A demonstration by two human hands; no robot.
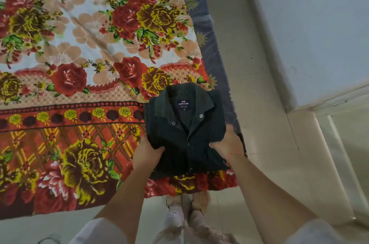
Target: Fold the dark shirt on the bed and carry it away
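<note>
The dark shirt [185, 130] is folded into a neat rectangle, collar and label facing up, snap buttons down its front. It sits over the near right corner of the bed [60, 84], which is covered with a red and yellow floral blanket. My left hand [146, 153] grips the shirt's left side and my right hand [227, 145] grips its right side, thumbs on top. Whether the shirt rests on the blanket or is lifted slightly, I cannot tell.
A grey-blue mattress edge [211, 30] runs along the bed's right side. Pale tiled floor [269, 104] lies to the right, with a light wall [309, 24] beyond. My feet in light shoes [185, 209] stand at the bed's near edge.
</note>
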